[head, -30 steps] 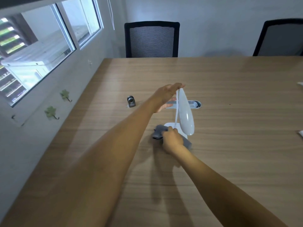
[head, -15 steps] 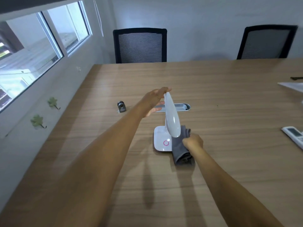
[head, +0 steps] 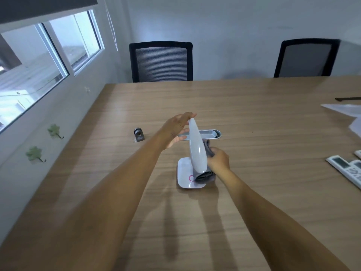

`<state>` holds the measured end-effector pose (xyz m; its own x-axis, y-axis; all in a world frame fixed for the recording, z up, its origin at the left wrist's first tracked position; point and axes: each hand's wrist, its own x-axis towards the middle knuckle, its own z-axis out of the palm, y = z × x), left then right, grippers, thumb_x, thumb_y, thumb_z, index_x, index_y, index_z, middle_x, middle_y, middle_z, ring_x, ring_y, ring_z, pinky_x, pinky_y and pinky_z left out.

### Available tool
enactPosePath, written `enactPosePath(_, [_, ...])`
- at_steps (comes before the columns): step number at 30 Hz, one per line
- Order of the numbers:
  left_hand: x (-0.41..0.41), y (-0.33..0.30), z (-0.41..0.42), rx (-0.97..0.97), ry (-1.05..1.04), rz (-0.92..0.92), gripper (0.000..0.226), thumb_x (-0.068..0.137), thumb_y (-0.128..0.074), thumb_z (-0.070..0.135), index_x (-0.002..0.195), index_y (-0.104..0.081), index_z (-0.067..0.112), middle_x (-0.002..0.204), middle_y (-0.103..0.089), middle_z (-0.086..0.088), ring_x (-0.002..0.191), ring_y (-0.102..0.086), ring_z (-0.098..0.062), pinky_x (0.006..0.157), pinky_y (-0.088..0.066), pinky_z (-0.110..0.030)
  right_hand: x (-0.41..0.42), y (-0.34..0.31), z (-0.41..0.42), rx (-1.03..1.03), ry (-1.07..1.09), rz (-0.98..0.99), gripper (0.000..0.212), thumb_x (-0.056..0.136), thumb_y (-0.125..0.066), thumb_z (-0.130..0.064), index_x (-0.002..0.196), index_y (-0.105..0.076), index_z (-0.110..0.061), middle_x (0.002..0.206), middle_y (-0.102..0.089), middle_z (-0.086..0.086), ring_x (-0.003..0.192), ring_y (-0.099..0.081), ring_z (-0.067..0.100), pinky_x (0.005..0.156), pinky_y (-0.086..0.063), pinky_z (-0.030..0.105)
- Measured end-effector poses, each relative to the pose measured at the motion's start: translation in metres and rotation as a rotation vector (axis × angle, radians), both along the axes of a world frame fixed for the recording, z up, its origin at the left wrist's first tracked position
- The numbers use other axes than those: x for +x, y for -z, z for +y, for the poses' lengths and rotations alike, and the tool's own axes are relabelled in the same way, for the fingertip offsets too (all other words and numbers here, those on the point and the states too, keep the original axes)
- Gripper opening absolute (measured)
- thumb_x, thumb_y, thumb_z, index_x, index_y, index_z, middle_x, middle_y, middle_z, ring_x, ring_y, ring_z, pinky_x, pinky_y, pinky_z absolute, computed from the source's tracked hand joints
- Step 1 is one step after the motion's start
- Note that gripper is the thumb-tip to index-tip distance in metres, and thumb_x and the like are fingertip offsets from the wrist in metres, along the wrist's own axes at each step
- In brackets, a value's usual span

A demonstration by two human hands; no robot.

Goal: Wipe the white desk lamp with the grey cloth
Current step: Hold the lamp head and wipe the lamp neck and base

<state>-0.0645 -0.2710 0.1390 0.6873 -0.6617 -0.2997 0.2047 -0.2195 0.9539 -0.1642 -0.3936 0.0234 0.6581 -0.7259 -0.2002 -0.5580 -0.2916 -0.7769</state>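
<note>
Left hand (head: 176, 132) pinches the white desk lamp (head: 196, 147) head's far end. Right hand (head: 218, 160) clutches the grey cloth (head: 206, 176), apparently against the head's right side, above the lamp base.

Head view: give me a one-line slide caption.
Left hand steadies the white desk lamp by its head while the right hand presses the grey cloth against it on the wooden table.

- The white desk lamp (head: 197, 151) stands mid-table (head: 254, 118), base (head: 183, 176) at its 6 o'clock.
- The left hand (head: 176, 130) grips the lamp head's far tip, at 12 o'clock.
- The right hand (head: 218, 160) presses the grey cloth (head: 206, 176) against the head's 3 o'clock side.
</note>
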Motion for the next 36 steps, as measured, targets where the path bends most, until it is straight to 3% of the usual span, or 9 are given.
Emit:
enactPosePath(7, [0.002,0.0,0.0,0.027,0.009,-0.004,0.035,0.081,-0.064,0.048,0.11,-0.062,0.027,0.134,-0.056,0.001,0.108,-0.058,-0.019,0.11,-0.04,-0.044,-0.012,0.01,-0.012,-0.024,0.089,0.168,0.029,0.088,-0.047,-0.01,0.114,-0.06,-0.007,0.115,-0.064,0.018,0.102,-0.062,0.036,0.071,-0.039,0.028])
enactPosePath(11, [0.002,0.0,-0.001,0.012,0.006,-0.002,0.033,0.075,-0.066,0.05,0.101,-0.063,0.03,0.129,-0.057,0.001,0.102,-0.06,-0.015,0.109,-0.04,-0.044,0.002,-0.008,-0.005,0.295,0.095,-0.128,0.014,0.091,-0.047,-0.014,0.097,-0.06,-0.013,0.098,-0.064,0.015,0.083,-0.06,0.029,0.062,-0.043,0.026])
enactPosePath(13, [0.004,0.0,-0.002,0.027,0.01,-0.01,0.038,0.082,-0.063,0.047,0.112,-0.063,0.024,0.129,-0.056,-0.001,0.097,-0.059,-0.013,0.107,-0.041,-0.042,0.004,-0.001,0.003,0.493,0.03,-0.054,0.013,0.091,-0.052,-0.025,0.089,-0.062,-0.017,0.095,-0.066,0.011,0.08,-0.061,0.026,0.065,-0.048,0.027])
enactPosePath(16, [0.004,-0.001,-0.002,0.055,0.021,-0.028,0.051,0.085,-0.061,0.046,0.128,-0.058,0.02,0.125,-0.055,0.001,0.094,-0.057,-0.01,0.1,-0.043,-0.037,0.004,0.014,0.001,0.219,-0.038,0.221,0.029,0.093,-0.045,-0.028,0.102,-0.067,-0.011,0.107,-0.067,0.015,0.09,-0.061,0.029,0.072,-0.041,0.026])
enactPosePath(23, [0.003,-0.003,-0.002,0.037,0.021,-0.014,0.037,0.084,-0.063,0.046,0.114,-0.061,0.025,0.104,-0.06,0.011,0.093,-0.06,-0.01,0.107,-0.042,-0.039,0.012,0.017,0.0,0.38,0.079,-0.105,0.013,0.084,-0.054,-0.016,0.09,-0.066,-0.017,0.101,-0.071,0.015,0.089,-0.067,0.032,0.067,-0.046,0.03])
enactPosePath(27, [0.004,-0.003,0.001,0.02,0.022,-0.008,0.026,0.081,-0.067,0.045,0.102,-0.064,0.03,0.115,-0.06,0.007,0.096,-0.06,-0.012,0.109,-0.042,-0.041,0.0,0.033,-0.009,-0.072,-0.11,0.329,0.027,0.088,-0.051,-0.023,0.107,-0.067,-0.013,0.112,-0.068,0.011,0.103,-0.064,0.032,0.077,-0.046,0.029])
enactPosePath(30, [0.003,-0.003,0.001,0.017,0.02,-0.006,0.02,0.08,-0.068,0.045,0.095,-0.064,0.032,0.126,-0.057,0.001,0.103,-0.06,-0.017,0.11,-0.041,-0.043,0.001,0.01,-0.02,-0.264,-0.099,0.255,0.024,0.09,-0.045,-0.021,0.103,-0.064,-0.013,0.097,-0.066,0.012,0.091,-0.062,0.033,0.07,-0.042,0.027])
enactPosePath(33, [0.003,0.0,0.001,0.009,0.015,-0.006,0.034,0.079,-0.068,0.046,0.107,-0.063,0.028,0.13,-0.055,0.0,0.115,-0.058,-0.023,0.111,-0.04,-0.043,0.008,-0.002,-0.011,-0.148,-0.164,0.06,0.015,0.088,-0.047,-0.016,0.081,-0.06,-0.018,0.078,-0.06,0.006,0.079,-0.054,0.028,0.061,-0.039,0.028])
enactPosePath(36, [0.003,-0.001,0.001,0.011,0.018,-0.003,0.039,0.08,-0.067,0.046,0.113,-0.06,0.027,0.132,-0.054,-0.001,0.114,-0.056,-0.023,0.111,-0.04,-0.042,0.002,0.014,-0.008,-0.027,-0.144,0.176,0.011,0.085,-0.052,-0.017,0.082,-0.061,-0.013,0.089,-0.065,0.01,0.082,-0.057,0.026,0.069,-0.041,0.027])
